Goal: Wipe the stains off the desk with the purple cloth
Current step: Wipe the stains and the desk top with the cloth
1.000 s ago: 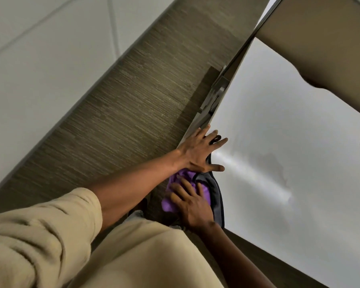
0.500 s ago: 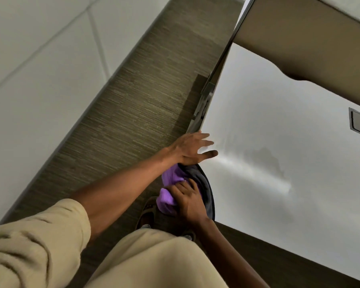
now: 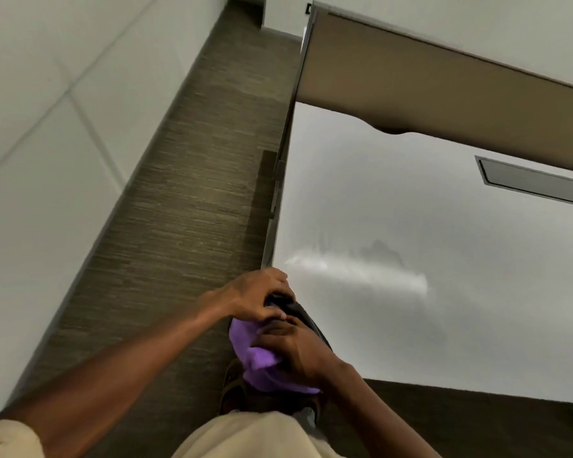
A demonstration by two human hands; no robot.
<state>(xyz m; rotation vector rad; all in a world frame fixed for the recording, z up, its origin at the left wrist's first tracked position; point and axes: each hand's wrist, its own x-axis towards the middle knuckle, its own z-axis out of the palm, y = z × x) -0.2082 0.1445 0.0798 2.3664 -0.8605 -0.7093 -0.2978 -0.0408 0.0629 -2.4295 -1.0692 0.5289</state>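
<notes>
The white desk (image 3: 444,325) fills the right side, with a faint grey stain (image 3: 382,249) and a pale smeared streak (image 3: 361,276) near its left edge. Both hands are at the desk's near left corner. My right hand (image 3: 295,350) is closed on the bunched purple cloth (image 3: 257,358), which hangs just off the desk edge above the floor. My left hand (image 3: 255,299) is curled over a dark grey fabric piece (image 3: 306,317) lying against the cloth at the corner. Part of the cloth is hidden under my fingers.
A tan partition panel (image 3: 427,94) stands along the desk's far side. A grey rectangular cable hatch (image 3: 533,181) is set in the desktop at the right. Brown striped carpet (image 3: 186,226) runs along a white wall (image 3: 47,127) on the left. My shoe (image 3: 232,388) shows below the cloth.
My left hand went from flat with spread fingers on the desk corner to curled over the dark fabric. Both hands drew back towards me, and the view tilted up.
</notes>
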